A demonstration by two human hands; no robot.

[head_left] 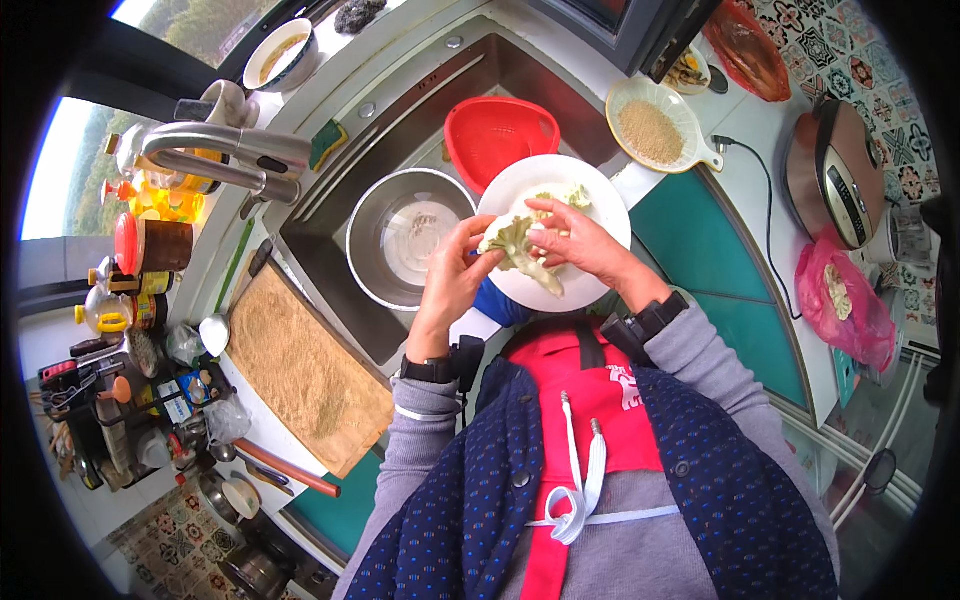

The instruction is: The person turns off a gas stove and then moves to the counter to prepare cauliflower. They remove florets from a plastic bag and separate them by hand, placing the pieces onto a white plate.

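Observation:
Between my two hands is a cauliflower floret (512,241) with a long pale stalk, held over a white plate (600,281). My left hand (459,270) pinches its left side between thumb and fingers. The fingers of my right hand (581,240) are on its right side, thumb against it. More cauliflower pieces (576,196) lie on the plate, partly hidden by the right hand. A steel pot (409,229) with a little water stands in the sink, left of the plate. Behind the plate sits a red plastic basin (499,139), also in the sink.
Left of the sink lies a wooden cutting board (307,367), beside a steel faucet (217,154). A strainer of grains (651,131) stands at the sink's right corner. Farther right are a rice cooker (832,172), its cord, and a pink plastic bag (847,307) with cauliflower inside.

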